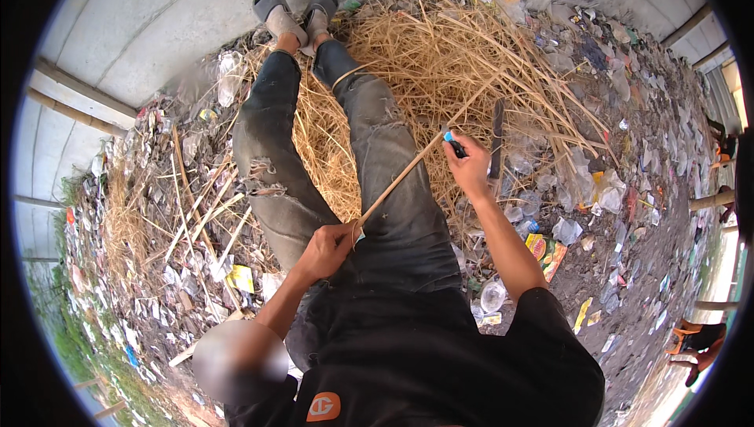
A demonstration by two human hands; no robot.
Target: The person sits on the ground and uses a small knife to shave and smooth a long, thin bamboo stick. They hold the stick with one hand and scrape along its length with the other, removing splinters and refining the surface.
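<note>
- The left hand is closed around the lower end of a thin bamboo strip, low over the lap.
- A small pale scrap shows beside its fingertips.
- The strip slants up and to the right from that fist, across the right thigh of the torn dark jeans, and on over the straw-coloured heap.
- The right hand grips a small black tool with a blue end, held right at the strip; it may be a little cutter, but the fingers cover most of it.
- Just beyond the right hand, a long dark blade lies on the edge of the heap of straw-coloured shavings.
- The heap spreads between and beyond the legs, with longer loose strips on its right side.
- More split sticks lie on the littered ground left of the legs.
- Near the right forearm lie a yellow-and-red wrapper and a clear plastic cup.
- Dark sandals are on the feet, near a grey wall.
</note>
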